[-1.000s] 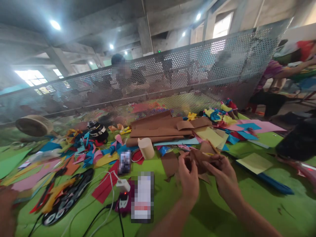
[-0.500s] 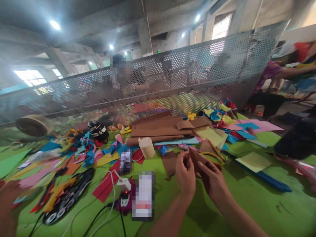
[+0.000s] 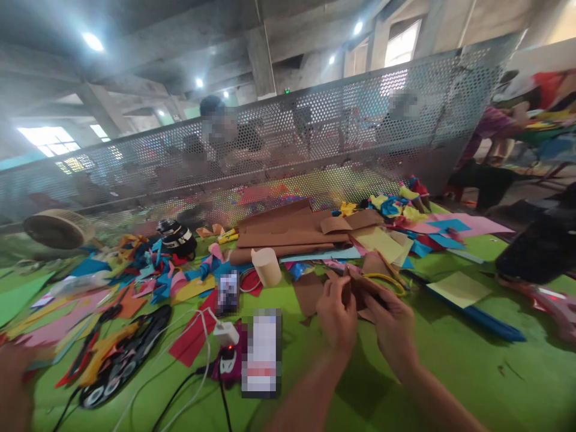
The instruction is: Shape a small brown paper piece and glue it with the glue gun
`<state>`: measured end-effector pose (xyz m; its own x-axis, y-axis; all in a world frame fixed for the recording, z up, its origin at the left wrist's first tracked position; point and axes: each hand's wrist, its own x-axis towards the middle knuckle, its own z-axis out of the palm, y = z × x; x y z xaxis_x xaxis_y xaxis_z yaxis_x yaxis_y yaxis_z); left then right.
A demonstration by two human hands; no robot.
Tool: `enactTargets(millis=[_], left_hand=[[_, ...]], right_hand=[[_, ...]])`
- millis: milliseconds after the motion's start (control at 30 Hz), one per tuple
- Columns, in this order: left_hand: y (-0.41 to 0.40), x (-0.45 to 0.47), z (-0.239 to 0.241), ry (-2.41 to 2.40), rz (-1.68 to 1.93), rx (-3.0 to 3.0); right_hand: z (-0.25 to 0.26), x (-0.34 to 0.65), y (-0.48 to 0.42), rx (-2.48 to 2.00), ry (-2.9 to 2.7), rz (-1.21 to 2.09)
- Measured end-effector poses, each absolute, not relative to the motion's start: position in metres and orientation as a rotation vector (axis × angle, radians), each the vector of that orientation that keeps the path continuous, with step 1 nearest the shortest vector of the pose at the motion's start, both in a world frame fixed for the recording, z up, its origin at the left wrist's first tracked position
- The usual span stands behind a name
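Observation:
My left hand [image 3: 336, 317] and my right hand [image 3: 392, 323] meet over the green table [image 3: 450, 372], both pinched on a folded piece of brown paper [image 3: 360, 287]. The left fingers grip its left edge; the right fingers press its lower right part. A yellow ring-shaped strip [image 3: 382, 278] lies just behind the paper. More brown paper scraps [image 3: 308, 294] rest on the table to the left of my hands.
A stack of brown sheets [image 3: 288, 231], a cream paper cup [image 3: 266, 266], coloured paper scraps [image 3: 148, 273], two phones [image 3: 261, 351] with cables and a charger [image 3: 225, 333] lie about. A perforated metal screen [image 3: 315, 138] stands behind, with people beyond it and at right.
My hands have drawn closer together and slightly lower, folding the brown paper tighter between them. The yellow strip has come into view behind the paper.

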<state>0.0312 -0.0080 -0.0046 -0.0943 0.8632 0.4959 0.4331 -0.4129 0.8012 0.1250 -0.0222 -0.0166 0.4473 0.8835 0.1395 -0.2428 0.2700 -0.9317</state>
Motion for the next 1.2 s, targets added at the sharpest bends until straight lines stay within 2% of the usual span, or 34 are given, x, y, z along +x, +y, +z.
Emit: enactTargets(millis=[200, 467, 700, 933, 1200], left_hand=[[-0.006, 0.033, -0.008, 1.49, 1.602, 1.885], [-0.004, 0.032, -0.008, 1.519, 1.621, 1.888], [-0.005, 0.034, -0.007, 1.538, 1.637, 1.807], [-0.009, 0.035, -0.008, 1.453, 1.69, 1.756], [-0.009, 0.035, -0.008, 1.49, 1.693, 1.818]], right_hand=[[-0.018, 0.124, -0.019, -1.046, -0.839, 0.708], [-0.01, 0.118, -0.015, -1.014, -0.783, 0.94], [-0.017, 0.119, -0.011, -1.05, -0.659, 0.874], [-0.009, 0.108, -0.01, -0.949, -0.606, 1.014], [-0.009, 0.108, -0.005, -0.928, -0.534, 1.012]])
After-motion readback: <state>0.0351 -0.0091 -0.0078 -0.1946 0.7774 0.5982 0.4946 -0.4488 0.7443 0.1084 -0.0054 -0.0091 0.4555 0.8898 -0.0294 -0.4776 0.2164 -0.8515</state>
